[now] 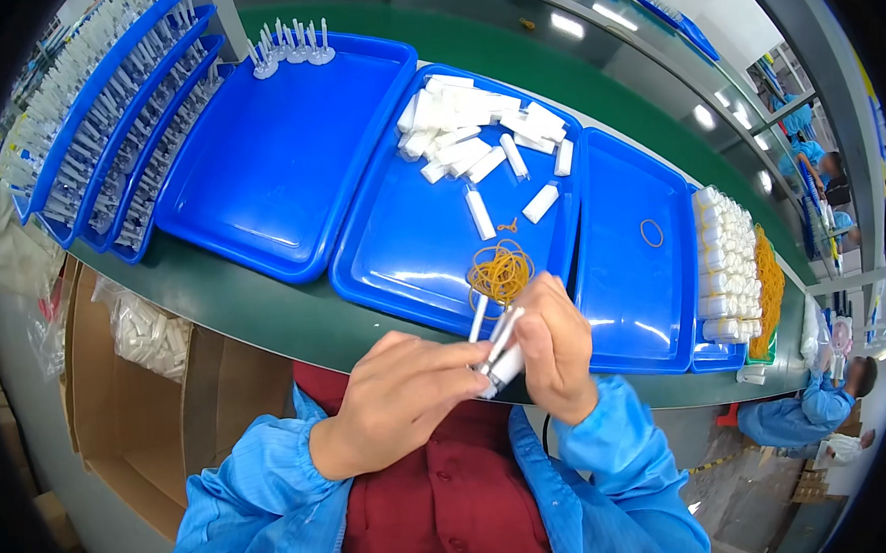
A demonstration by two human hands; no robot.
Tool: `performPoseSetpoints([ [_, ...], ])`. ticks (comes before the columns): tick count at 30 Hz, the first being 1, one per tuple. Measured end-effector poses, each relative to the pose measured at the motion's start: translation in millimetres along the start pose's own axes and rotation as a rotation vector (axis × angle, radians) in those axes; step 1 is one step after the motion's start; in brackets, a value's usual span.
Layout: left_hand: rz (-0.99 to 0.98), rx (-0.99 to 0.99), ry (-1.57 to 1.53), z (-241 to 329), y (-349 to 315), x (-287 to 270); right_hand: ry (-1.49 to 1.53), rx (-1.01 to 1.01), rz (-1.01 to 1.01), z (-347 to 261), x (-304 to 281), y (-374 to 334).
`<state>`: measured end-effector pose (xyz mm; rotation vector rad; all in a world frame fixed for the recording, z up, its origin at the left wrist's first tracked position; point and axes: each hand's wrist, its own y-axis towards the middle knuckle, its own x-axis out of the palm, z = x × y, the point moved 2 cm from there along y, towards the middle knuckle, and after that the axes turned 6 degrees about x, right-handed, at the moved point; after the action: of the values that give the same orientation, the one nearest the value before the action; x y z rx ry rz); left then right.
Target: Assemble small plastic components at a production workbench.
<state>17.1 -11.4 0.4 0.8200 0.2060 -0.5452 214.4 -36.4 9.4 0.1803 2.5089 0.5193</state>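
Over the near edge of the middle tray, both my hands are closed around small white tubes (508, 366) with a clear end. My left hand (404, 394) pinches the clear end between thumb and fingers. My right hand (555, 346) wraps the other side, its fingers partly hiding the tubes. A thin white stick (479, 317) slants up beside them; whether it belongs to the held tubes, I cannot tell. Just beyond my hands lies a tangle of yellow rubber bands (500, 273) in the blue middle tray (391, 249). Farther back, loose white tubes (465, 125) are heaped.
The left blue tray (257, 176) has upright clear stemmed parts (291, 49) at its back. Stacked trays (104, 124) hold more. One rubber band (651, 233) lies in the right tray (629, 297), beside bundled white tubes (725, 262). An open cardboard box (130, 413) stands lower left.
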Motion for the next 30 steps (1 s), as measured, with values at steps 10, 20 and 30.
performPoseSetpoints([
  [10,0.145,-0.135,-0.030,-11,-8,-5,-0.973,-0.144,-0.196,99,-38,81],
  [20,-0.050,-0.155,-0.138,4,4,-19,0.357,0.485,-0.033,37,-26,35],
  [30,-0.196,-0.050,-0.100,11,2,-8,0.026,-0.009,-0.392,15,-24,29],
])
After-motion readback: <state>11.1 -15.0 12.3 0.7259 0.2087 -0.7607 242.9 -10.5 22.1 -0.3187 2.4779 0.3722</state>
